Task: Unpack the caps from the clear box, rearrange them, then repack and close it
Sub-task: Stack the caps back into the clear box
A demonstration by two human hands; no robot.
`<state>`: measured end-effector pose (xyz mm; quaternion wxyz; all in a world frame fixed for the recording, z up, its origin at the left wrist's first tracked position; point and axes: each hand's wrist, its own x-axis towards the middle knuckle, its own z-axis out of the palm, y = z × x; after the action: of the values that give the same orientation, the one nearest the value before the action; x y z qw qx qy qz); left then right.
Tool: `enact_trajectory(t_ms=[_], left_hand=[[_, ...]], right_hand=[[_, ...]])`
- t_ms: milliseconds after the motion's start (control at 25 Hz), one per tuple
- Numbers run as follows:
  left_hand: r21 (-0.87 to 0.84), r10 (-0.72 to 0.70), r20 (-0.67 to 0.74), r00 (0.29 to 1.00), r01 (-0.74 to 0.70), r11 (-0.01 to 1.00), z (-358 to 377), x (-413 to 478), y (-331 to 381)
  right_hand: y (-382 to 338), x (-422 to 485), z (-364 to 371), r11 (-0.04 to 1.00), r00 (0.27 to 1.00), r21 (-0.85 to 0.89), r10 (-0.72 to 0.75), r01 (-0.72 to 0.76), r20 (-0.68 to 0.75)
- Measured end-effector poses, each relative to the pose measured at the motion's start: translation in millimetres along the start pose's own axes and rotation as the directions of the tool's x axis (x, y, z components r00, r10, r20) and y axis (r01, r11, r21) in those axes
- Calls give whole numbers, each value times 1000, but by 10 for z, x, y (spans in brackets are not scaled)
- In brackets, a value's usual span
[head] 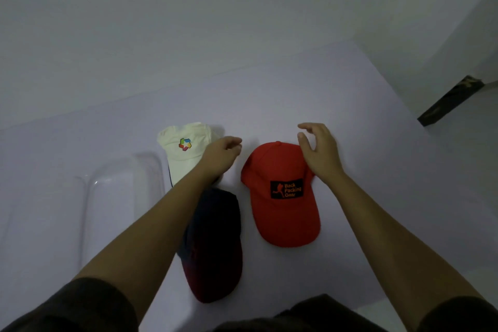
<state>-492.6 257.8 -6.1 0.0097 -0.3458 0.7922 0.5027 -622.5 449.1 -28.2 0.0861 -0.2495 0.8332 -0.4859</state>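
White table (350,116) | right hand (320,153) grip open over red cap (280,197) | left hand (221,156) loosely curled

A: how many caps out? I count three: red cap (280,194), cream cap (183,153), dark cap (215,240)
B: yep, three, plus one clear box (118,197) and two hands

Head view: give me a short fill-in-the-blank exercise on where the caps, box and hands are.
1. The cap with the black patch is ____ in colour.
2. The white cap lies on the ____ side of the red one.
3. The clear box holds ____ caps.
4. The right hand is over the crown of the ____ cap, while the left hand is beside it.

Missing words: red; left; no; red
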Motion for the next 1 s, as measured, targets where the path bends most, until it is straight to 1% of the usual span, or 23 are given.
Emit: enact_trajectory(t_ms=[40,120,160,200,240,320,360,400,440,520,560,600,680,760,840,880,1000], left_hand=[[14,26,-33,999,-26,1000,-102,-79,-5],[41,49,-104,993,-45,998,-309,-264,-36],[23,32,-140,990,-29,999,-403,-392,-99],[5,7,-181,983,-7,1000,-488,-560,-169],[5,-18,-227,974,20,1000,-559,-744,-272],[48,-49,-289,956,66,997,-605,-1094,-466],[62,-85,-291,953,108,992,-584,-1235,-574],[48,-151,-274,950,170,984,-554,-1347,-690],[-9,-236,-236,943,241,971,-530,-1424,-789],[-239,-374,-116,920,340,910,-485,-1502,-914],[-376,-407,-57,912,358,855,-478,-1523,-965],[-485,-426,-15,905,366,794,-467,-1540,-993],[-599,-453,4,892,365,713,-454,-1557,-1046],[-625,-440,-7,898,340,703,-456,-1555,-1110],[-576,-385,0,923,315,754,-462,-1563,-1134],[-534,-359,8,933,307,788,-482,-1573,-1124],[-418,-281,60,958,280,864,-622,-1623,-982]], right_hand=[[-119,-62,59,997,997,3,-75,75,-28],[-335,-225,172,985,985,37,-168,169,-28],[-426,-348,253,979,981,66,-193,192,21],[-498,-491,352,976,973,104,-202,191,114],[-569,-651,456,976,950,134,-198,169,241],[-631,-935,638,988,866,127,-140,89,481],[-632,-1056,705,995,825,97,-73,22,560],[-596,-1169,781,996,788,56,16,-64,616],[-555,-1262,852,988,743,24,98,-153,662],[-483,-1422,982,946,647,2,220,-323,730],[-473,-1495,1049,919,610,6,257,-395,749],[-459,-1551,1106,890,588,18,286,-455,757],[-469,-1591,1187,838,585,64,322,-542,744],[-488,-1589,1235,796,590,90,362,-599,721],[-503,-1582,1234,768,590,126,365,-628,720],[-529,-1584,1213,766,603,156,345,-624,719],[-648,-1584,1103,782,669,239,284,-576,687]])
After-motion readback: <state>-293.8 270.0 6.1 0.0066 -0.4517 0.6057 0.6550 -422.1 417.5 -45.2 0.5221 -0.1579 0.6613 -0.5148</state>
